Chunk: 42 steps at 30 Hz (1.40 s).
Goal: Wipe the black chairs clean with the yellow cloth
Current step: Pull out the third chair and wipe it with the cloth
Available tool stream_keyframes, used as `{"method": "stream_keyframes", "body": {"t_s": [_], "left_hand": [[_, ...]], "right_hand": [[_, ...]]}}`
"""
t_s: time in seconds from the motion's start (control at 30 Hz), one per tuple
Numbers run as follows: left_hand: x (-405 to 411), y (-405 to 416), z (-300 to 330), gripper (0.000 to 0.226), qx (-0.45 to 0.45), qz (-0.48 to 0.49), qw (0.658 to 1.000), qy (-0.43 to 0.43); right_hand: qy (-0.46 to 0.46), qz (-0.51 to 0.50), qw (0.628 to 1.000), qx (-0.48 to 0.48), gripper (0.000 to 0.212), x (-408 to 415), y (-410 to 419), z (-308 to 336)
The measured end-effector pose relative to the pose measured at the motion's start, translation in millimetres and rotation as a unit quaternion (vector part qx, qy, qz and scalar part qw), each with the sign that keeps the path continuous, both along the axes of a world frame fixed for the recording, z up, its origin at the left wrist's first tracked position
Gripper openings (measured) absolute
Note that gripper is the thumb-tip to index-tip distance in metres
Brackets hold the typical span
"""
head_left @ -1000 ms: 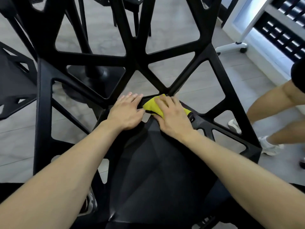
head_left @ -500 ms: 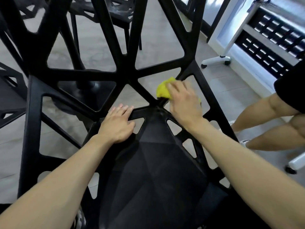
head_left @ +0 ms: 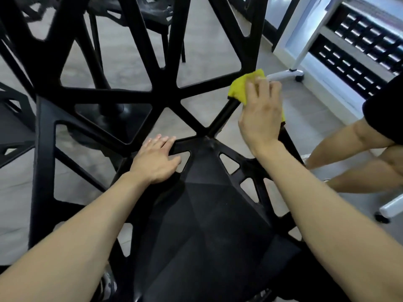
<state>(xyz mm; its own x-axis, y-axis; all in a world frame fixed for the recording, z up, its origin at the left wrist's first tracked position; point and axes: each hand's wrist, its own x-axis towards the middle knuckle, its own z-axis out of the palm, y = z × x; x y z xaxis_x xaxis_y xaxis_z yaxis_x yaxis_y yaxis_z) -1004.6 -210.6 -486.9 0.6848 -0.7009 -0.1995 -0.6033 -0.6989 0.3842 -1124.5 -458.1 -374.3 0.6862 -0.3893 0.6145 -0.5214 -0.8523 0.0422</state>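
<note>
We press the yellow cloth point(head_left: 241, 88) against a slanting strut of the black chair point(head_left: 209, 225), our right hand point(head_left: 260, 118) laid over it with fingers curved around cloth and strut. Our left hand point(head_left: 156, 163) lies flat, fingers straight, on the seat's back edge (holding nothing). Another person's bare legs point(head_left: 349, 153) stand just right of the chair.

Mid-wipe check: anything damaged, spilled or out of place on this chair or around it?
Nothing stands out. The black chair looks intact, with no spill visible. The right hand holds the yellow cloth on a backrest strut; the left hand rests flat at the seat's back edge.
</note>
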Motion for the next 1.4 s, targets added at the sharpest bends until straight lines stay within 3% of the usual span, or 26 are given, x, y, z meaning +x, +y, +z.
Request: {"method": "stream_keyframes", "body": {"t_s": [0.13, 0.23, 0.33, 0.43, 0.6, 0.67, 0.83, 0.93, 1.03, 1.13, 1.3, 1.4], "left_hand": [[-2.5, 1.8, 5.3, 0.088, 0.007, -0.006, 1.000, -0.003], [-2.9, 3.0, 2.6, 0.089, 0.011, -0.010, 1.000, -0.020], [-3.7, 3.7, 5.7, 0.086, 0.013, -0.011, 1.000, -0.022], [-9.9, 2.4, 8.0, 0.085, 0.016, -0.006, 0.999, -0.034], [-10.7, 0.5, 3.2, 0.095, 0.014, 0.004, 0.998, -0.056], [-9.2, 1.7, 2.8, 0.095, 0.009, 0.009, 0.998, -0.054], [-12.9, 2.3, 10.3, 0.085, 0.012, 0.009, 0.999, -0.040], [-19.2, 0.2, 19.1, 0.087, 0.045, 0.019, 0.998, -0.027], [-48.5, 5.7, 28.9, 0.094, 0.074, -0.002, 0.997, -0.031], [-94.1, 28.9, 32.4, 0.100, 0.094, -0.013, 0.995, -0.023], [-111.2, 51.1, 35.3, 0.101, 0.129, -0.023, 0.991, -0.039], [-103.0, 30.3, 32.2, 0.095, 0.132, -0.032, 0.989, -0.056]], "right_hand": [[0.200, 0.145, 0.962, 0.112, 0.049, -11.8, 59.8, -84.6], [0.232, 0.161, 0.955, 0.093, 0.059, -23.5, 63.4, -97.5], [0.280, 0.175, 0.942, 0.060, 0.063, -87.2, 51.1, -85.9], [0.278, 0.217, 0.935, 0.049, 0.063, -134.1, 36.1, -81.5], [0.235, 0.165, 0.956, 0.055, 0.060, -16.2, 60.0, -104.1], [0.250, 0.155, 0.954, 0.061, 0.059, -8.5, 63.3, -100.3], [0.311, 0.184, 0.932, 0.029, 0.057, -136.9, 31.5, -72.9], [0.290, 0.175, 0.940, 0.037, 0.060, -183.0, 28.5, -67.7], [0.272, 0.212, 0.939, 0.021, 0.062, -124.4, 32.7, -83.2], [0.291, 0.179, 0.936, 0.081, 0.063, -58.5, 50.3, -95.0], [0.330, 0.254, 0.899, 0.135, 0.078, -156.7, 51.3, -64.5], [0.382, 0.320, 0.847, 0.185, 0.072, -219.8, 70.7, -53.7]]}}
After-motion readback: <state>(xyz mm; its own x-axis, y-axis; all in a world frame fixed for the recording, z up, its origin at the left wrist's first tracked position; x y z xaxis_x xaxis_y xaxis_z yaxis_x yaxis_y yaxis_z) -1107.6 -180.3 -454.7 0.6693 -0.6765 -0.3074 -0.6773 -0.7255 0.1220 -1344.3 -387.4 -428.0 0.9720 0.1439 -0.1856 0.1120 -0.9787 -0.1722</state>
